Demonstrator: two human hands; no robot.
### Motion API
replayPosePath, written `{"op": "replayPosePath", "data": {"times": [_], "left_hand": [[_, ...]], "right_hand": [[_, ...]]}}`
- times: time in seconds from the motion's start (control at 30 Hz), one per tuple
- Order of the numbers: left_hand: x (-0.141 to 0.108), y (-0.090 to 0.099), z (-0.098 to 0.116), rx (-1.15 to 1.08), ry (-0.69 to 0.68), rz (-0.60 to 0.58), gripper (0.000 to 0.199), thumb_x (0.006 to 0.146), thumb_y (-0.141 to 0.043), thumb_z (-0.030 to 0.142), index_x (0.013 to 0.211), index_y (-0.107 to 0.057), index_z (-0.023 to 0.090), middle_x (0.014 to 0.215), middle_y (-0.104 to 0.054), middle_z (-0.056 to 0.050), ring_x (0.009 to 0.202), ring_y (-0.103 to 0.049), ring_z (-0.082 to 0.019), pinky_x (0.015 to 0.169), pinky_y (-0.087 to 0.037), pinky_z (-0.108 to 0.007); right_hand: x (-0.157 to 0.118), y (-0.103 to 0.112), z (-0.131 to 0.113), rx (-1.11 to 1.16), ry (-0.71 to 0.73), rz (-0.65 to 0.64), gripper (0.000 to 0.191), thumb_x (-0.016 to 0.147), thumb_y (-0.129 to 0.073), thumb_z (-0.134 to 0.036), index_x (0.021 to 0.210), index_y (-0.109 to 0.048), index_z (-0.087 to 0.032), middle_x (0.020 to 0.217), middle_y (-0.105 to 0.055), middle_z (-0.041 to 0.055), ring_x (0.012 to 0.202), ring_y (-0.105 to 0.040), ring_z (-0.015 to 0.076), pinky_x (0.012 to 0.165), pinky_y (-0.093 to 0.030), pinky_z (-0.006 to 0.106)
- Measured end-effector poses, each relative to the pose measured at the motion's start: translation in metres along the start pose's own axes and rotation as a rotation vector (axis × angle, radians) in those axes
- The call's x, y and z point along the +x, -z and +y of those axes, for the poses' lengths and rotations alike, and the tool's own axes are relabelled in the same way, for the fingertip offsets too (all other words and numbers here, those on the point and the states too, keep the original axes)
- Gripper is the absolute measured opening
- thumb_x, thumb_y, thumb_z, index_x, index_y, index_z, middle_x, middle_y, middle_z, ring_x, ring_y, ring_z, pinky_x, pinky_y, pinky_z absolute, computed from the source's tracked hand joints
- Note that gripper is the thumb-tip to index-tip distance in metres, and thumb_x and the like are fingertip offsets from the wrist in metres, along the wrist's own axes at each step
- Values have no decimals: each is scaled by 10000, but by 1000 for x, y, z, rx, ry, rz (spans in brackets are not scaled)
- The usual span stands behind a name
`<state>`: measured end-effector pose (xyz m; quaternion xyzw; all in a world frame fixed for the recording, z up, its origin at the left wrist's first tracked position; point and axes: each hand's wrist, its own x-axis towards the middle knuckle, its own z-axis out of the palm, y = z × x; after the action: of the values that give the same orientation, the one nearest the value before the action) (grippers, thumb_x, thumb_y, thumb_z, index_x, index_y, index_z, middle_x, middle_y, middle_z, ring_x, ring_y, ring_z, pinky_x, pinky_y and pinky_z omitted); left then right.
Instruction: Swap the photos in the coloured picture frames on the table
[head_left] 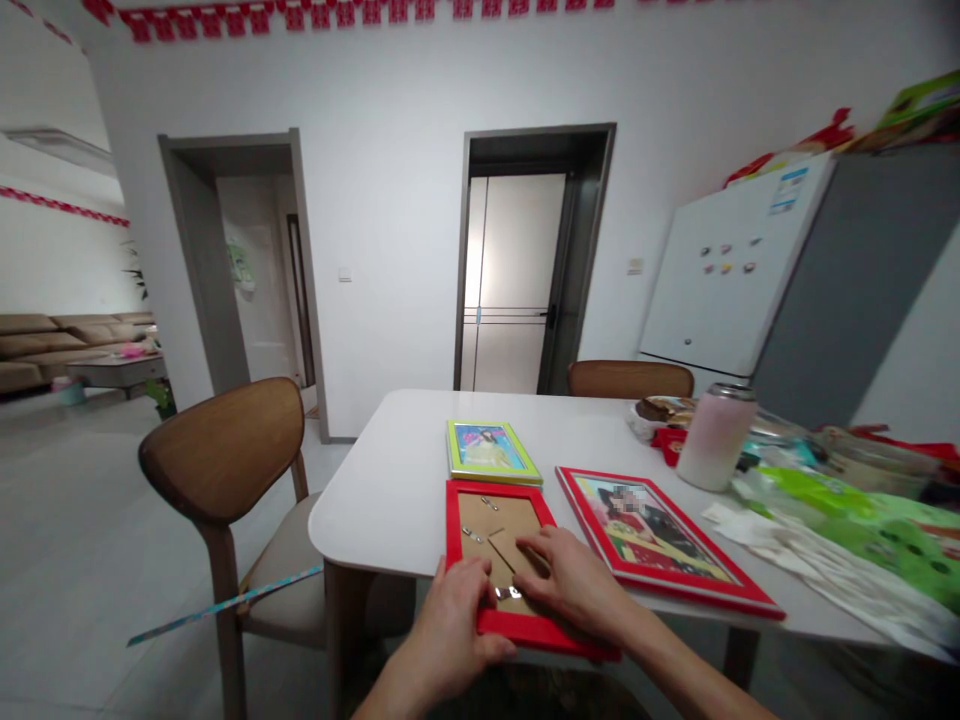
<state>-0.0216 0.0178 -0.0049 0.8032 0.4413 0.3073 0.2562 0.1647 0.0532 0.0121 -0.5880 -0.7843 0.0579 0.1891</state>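
Note:
A red picture frame (pixel 456 515) lies back side up at the table's front edge, showing a brown backing board (pixel 517 515) with metal clips and a thin dark slot or strut. My left hand (pixel 454 625) grips the frame's lower left part, thumb on the red border and fingers curled over the backing near a silver clip (pixel 508 593). On the backing's right side rests my right hand (pixel 574 580), its fingers bent, touching the board; whether it pinches anything is too small to tell. Behind is a green-framed picture (pixel 491 450); to the right lies a larger red-framed picture (pixel 652 535).
On the white table (pixel 375 490), a pink and white bottle (pixel 716 437), green plastic bags (pixel 862 525) and white gloves or cloth (pixel 810 560) crowd the right side. A wooden chair (pixel 225 450) stands left, another chair (pixel 630 378) behind the table.

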Motion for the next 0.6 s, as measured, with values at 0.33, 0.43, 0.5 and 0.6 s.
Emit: {"op": "replayPosePath", "data": {"times": [0.33, 0.43, 0.5, 0.6], "left_hand": [[3, -11, -3, 2, 69, 16, 707, 447, -737, 208, 1091, -449, 156, 1356, -196, -148, 1234, -184, -261, 1006, -169, -406], [6, -11, -3, -140, 102, 131, 737, 505, -702, 224, 1159, -372, 138, 1360, -176, -157, 1232, -197, -252, 1006, -187, -390], [10, -8, -1, -310, 119, 235, 592, 621, -611, 243, 1147, -360, 141, 1308, -303, -149, 1185, -307, -231, 978, -252, -373], [20, 3, 0, -634, 127, 349, 405, 715, -496, 257, 1085, -363, 161, 1114, -522, -101, 1017, -499, -192, 870, -384, -330]], "right_hand": [[11, 11, -4, 74, -56, 45, 418, 578, -529, -267, 973, -595, -147, 909, -618, 100, 811, -553, 192, 694, -392, 246], [12, 27, -11, 54, -60, 62, 401, 576, -527, -255, 954, -603, -142, 905, -613, 100, 804, -550, 193, 693, -395, 249], [13, 36, -21, 48, -53, 77, 380, 580, -528, -247, 939, -607, -154, 896, -609, 89, 794, -547, 185, 691, -395, 244], [17, 44, -42, 67, -21, 108, 357, 583, -546, -244, 925, -610, -165, 889, -597, 77, 801, -538, 176, 708, -390, 237]]}}
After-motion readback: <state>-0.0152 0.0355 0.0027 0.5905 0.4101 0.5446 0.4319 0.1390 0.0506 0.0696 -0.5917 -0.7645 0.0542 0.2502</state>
